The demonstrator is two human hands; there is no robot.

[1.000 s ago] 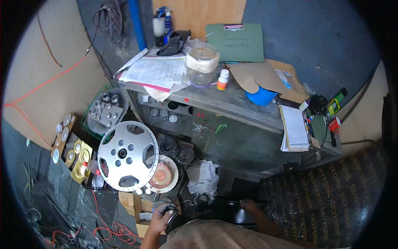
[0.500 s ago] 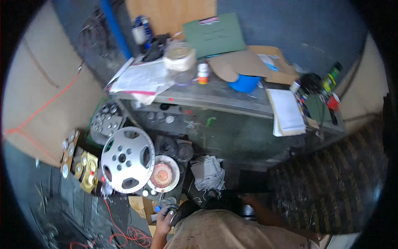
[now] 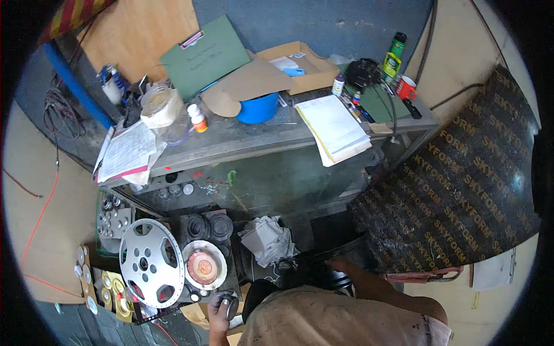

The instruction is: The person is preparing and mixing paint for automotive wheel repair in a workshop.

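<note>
Pale gold block capitals repeat in slanting rows across the large black-brown sheet [image 3: 461, 199] at the right, one word over and over. The dark green clipboard [image 3: 202, 60], leaning at the back, bears short lines of dark handwriting. The white printed paper sheets with a magenta edge [image 3: 127, 153] carry dense rows too small to read. Faint lines show on the white, yellow-edged notepad [image 3: 334, 130]. Labels on the white plastic bottle with an orange band [image 3: 197, 119] and the green-and-yellow cylindrical can [image 3: 392, 60] are illegible.
</note>
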